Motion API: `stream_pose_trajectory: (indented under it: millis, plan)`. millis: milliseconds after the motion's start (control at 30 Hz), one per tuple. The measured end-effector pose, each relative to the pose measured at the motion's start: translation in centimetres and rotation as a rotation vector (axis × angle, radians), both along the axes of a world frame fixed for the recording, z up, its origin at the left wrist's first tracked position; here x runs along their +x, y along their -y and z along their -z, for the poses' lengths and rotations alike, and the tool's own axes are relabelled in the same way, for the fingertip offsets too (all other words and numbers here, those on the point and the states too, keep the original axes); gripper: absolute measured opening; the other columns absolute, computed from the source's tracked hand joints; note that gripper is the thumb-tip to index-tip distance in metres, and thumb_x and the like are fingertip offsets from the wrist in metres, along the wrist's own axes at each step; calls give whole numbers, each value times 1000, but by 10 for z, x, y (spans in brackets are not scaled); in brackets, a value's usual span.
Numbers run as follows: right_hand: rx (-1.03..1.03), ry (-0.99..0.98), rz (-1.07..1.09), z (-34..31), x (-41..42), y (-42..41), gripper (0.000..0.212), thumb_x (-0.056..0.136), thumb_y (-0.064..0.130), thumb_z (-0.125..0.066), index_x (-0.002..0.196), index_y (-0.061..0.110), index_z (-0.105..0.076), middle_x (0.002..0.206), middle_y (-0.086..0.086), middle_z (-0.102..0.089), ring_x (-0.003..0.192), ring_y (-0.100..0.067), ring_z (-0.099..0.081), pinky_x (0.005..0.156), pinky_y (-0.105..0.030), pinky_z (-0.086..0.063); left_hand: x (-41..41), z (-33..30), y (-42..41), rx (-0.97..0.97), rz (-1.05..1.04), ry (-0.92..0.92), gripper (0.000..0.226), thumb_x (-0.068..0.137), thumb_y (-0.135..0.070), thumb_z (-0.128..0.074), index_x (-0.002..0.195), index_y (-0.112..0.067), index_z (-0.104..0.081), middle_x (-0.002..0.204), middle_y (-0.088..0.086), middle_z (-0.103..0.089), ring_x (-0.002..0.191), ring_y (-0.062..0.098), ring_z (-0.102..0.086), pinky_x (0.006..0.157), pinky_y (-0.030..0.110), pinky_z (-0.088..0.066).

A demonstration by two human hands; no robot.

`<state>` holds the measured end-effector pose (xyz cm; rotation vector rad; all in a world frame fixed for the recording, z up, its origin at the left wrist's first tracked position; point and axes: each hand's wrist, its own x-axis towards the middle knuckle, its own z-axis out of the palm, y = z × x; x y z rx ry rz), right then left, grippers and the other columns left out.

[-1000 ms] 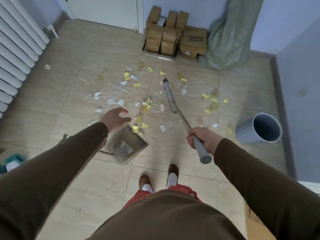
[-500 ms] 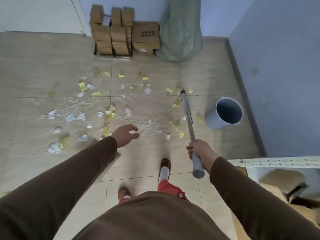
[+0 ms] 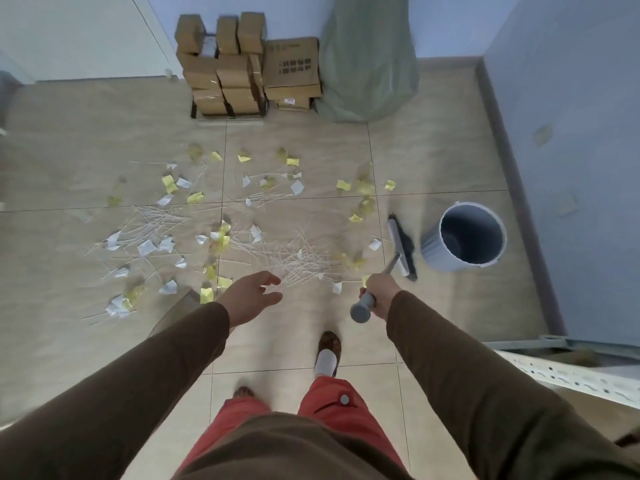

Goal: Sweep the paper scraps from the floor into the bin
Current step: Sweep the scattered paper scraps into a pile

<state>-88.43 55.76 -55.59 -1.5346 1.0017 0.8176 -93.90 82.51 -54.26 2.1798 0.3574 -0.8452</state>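
Paper scraps [image 3: 221, 237], yellow and white, lie mixed with thin white sticks [image 3: 298, 261] across the tile floor [image 3: 86, 140], spread from 9 to 1 o'clock ahead of the feet. Head view: right hand [image 3: 381, 292] is wrapped around the grey broom handle [image 3: 363, 306]; broom head [image 3: 401, 247] sits at 1 o'clock, just beside the grey bin [image 3: 464, 237], blurred. Bin stands upright near the right wall at 2 o'clock; a few scraps lie near it. Left hand [image 3: 252, 296] hangs over the floor with fingers spread and relaxed, holding nothing. Grey dustpan [image 3: 176, 310] edge shows under the left sleeve at 10 o'clock, mostly hidden. Cardboard boxes [image 3: 242, 71] and a green sack [image 3: 367, 64] sit against the far wall at 12 o'clock.
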Motion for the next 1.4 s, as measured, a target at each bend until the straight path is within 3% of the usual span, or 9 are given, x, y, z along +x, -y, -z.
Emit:
stream_pose_trajectory:
  millis: [133, 300, 433, 600, 767, 933, 1067, 1267, 1400]
  plan:
    - [116, -10, 63, -7, 0, -22, 34, 101, 2, -29, 133, 4, -41, 81, -8, -46, 58, -13, -46, 40, -20, -44, 5, -1, 4, 7, -31, -20, 35, 89, -29, -69, 123, -22, -63, 128, -1, -60, 111, 18, -60, 85, 27, -43]
    - [289, -41, 122, -27, -2, 4, 13, 99, 4, -41, 91, 7, -51, 69, -8, -47, 39, -8, -46, 39, -16, -43, 22, -2, 12, -9, -1, 3, 34, 91, -27, -68, 124, -19, -64, 122, 1, -61, 107, 21, -62, 81, 26, -43]
    - [263, 8, 103, -51, -42, 6, 21, 100, 7, -42, 114, 15, -55, 70, -6, -49, 41, -8, -45, 39, -18, -42, 29, 0, 10, -35, 29, 39, 30, 92, -26, -66, 121, -18, -65, 115, 2, -67, 105, 20, -63, 81, 27, -43]
    - [29, 74, 120, -60, -86, -19, 32, 101, 7, -39, 127, 25, -39, 81, -10, -49, 53, -12, -46, 40, -21, -44, 22, 12, -4, -73, 70, 8, 27, 92, -28, -65, 118, -20, -66, 111, 2, -68, 104, 20, -62, 84, 29, -46]
    - [-61, -12, 202, -22, -89, -57, 31, 99, 5, -36, 129, 6, -38, 86, -13, -47, 54, -15, -46, 38, -20, -43, 8, 16, -40, -86, 67, -15, 27, 92, -27, -66, 118, -20, -67, 111, 3, -69, 106, 23, -62, 89, 33, -48]
    - [105, -59, 351, 6, -78, -131, 16, 98, 1, -31, 109, 11, -39, 67, -8, -41, 28, -8, -44, 34, -16, -40, -4, 15, -84, -55, 25, -33, 26, 91, -26, -66, 117, -20, -67, 110, 4, -69, 104, 26, -65, 87, 33, -50]
    - [288, -80, 413, -6, -69, -170, 17, 98, -1, -37, 87, 8, -45, 64, -6, -39, 28, -8, -41, 35, -14, -40, -3, 14, -112, -55, -2, -54, 23, 92, -27, -65, 114, -21, -65, 109, 4, -69, 104, 32, -66, 72, 23, -48]
    - [405, -89, 424, -33, -54, -155, 4, 99, 8, -41, 97, 11, -44, 67, -3, -44, 33, -8, -45, 34, -17, -40, 13, 13, -116, -84, -1, -28, 27, 92, -25, -64, 118, -16, -66, 113, 8, -69, 105, 31, -66, 70, 23, -49]
    - [294, 25, 350, -45, -38, -120, 27, 100, 9, -41, 125, 19, -45, 70, -5, -48, 39, -8, -45, 36, -18, -40, 39, 12, -98, -99, 30, -11, 28, 93, -25, -64, 119, -16, -65, 113, 7, -68, 103, 27, -65, 82, 33, -52]
